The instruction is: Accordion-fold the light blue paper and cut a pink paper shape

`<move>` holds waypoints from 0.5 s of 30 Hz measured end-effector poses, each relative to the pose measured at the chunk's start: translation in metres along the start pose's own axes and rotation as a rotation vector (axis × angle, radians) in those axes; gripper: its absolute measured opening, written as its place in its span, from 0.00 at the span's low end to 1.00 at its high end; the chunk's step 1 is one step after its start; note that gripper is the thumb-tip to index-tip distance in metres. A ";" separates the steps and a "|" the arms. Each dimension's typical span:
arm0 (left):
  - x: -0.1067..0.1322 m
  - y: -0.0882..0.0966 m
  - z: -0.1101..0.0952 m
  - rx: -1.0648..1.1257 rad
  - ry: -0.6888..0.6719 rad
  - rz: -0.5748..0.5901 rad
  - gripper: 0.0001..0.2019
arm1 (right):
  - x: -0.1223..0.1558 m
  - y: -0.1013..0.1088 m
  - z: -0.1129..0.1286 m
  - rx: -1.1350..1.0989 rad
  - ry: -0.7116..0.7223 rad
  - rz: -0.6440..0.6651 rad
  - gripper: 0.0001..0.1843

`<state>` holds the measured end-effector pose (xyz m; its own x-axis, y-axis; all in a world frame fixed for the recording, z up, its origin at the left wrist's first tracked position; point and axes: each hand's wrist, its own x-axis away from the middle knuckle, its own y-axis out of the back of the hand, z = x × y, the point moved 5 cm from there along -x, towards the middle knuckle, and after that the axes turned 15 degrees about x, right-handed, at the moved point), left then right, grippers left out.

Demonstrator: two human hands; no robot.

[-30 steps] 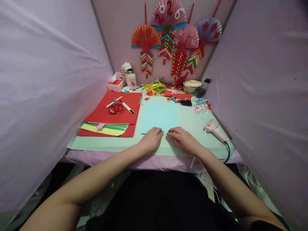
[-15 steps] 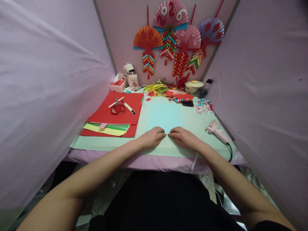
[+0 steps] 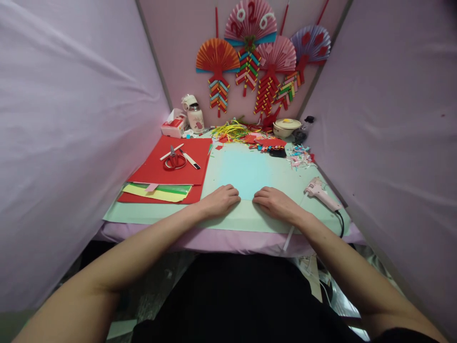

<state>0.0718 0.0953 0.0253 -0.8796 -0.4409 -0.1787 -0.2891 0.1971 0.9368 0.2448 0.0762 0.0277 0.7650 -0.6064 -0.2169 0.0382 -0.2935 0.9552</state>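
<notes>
A light-blue sheet of paper (image 3: 245, 170) lies flat on the pale green table covering, its near edge toward me. At the near left corner of the sheet, my left hand (image 3: 223, 199) has its fingers bent together on the paper's edge. My right hand (image 3: 272, 202) grips the same edge near the right corner, fingers also drawn together. A short stretch of the edge shows between the two hands. Both thumbs are mostly hidden, so how much paper is tucked under the fingers cannot be made out.
Red sheets (image 3: 185, 174) on the left carry scissors (image 3: 174, 161), a craft knife (image 3: 190, 159) and a white pen. A pink glue gun (image 3: 323, 194) lies at right, with paper scraps (image 3: 300, 157) beyond. A bottle (image 3: 195, 118), tissue box (image 3: 174, 125) and lidded bowl (image 3: 286, 127) stand behind.
My hands have moved apart along the near edge of the blue paper, the left one sliding left and the right one slightly right. The view has shifted a little.
</notes>
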 end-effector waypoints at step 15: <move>0.053 0.023 0.026 -0.009 0.036 -0.083 0.16 | 0.058 0.003 -0.021 -0.060 -0.148 -0.070 0.13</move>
<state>0.0087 0.0994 0.0293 -0.8385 -0.4869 -0.2446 -0.3565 0.1508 0.9220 0.3029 0.0551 0.0222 0.6563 -0.6897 -0.3060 0.1291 -0.2969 0.9461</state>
